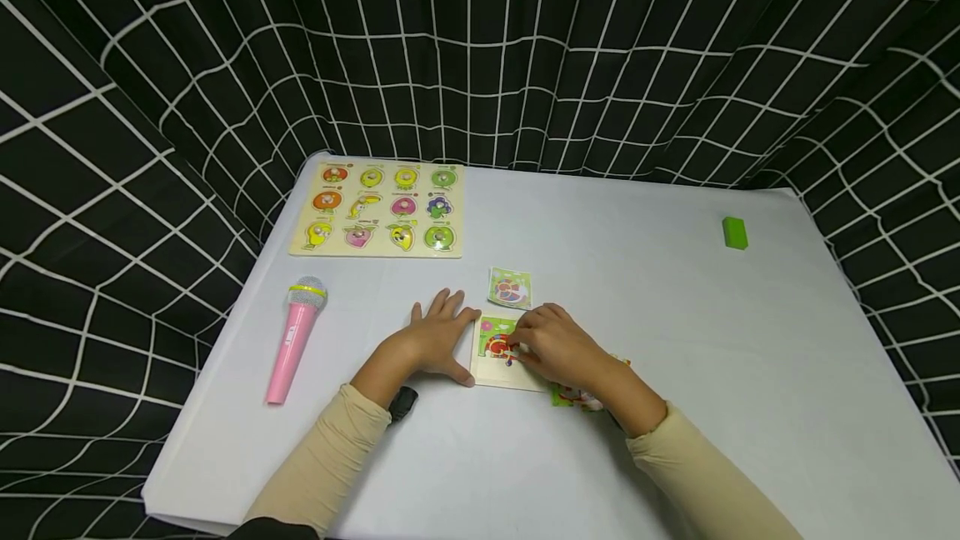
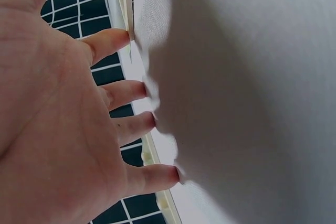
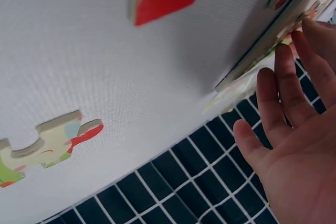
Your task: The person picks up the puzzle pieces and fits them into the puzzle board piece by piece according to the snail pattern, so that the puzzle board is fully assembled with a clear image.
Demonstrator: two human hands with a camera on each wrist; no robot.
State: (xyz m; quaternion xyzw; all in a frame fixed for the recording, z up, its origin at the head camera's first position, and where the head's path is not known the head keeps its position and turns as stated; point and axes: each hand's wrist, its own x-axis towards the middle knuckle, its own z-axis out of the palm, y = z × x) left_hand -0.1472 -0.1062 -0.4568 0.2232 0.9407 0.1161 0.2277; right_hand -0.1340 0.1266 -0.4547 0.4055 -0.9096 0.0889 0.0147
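A small wooden puzzle tray (image 1: 495, 375) lies on the white table with joined jigsaw pieces (image 1: 491, 332) in its upper left. My left hand (image 1: 435, 340) rests at the tray's left side, fingers spread, with thumb and index finger touching its edge. Over the tray, my right hand (image 1: 558, 348) pinches a jigsaw piece (image 1: 511, 357) at the lower edge of the joined ones; the fingers partly cover it. Loose jigsaw pieces (image 1: 576, 397) lie under the right forearm, and one loose piece (image 3: 44, 148) shows in the right wrist view. Behind the tray is a picture card (image 1: 510, 288) with a snail-like drawing.
A fruit peg puzzle board (image 1: 383, 217) lies at the back left. A pink toy microphone (image 1: 292, 348) is on the left, and a green block (image 1: 735, 233) at the far right. A black grid-patterned curtain (image 1: 510, 48) surrounds the table.
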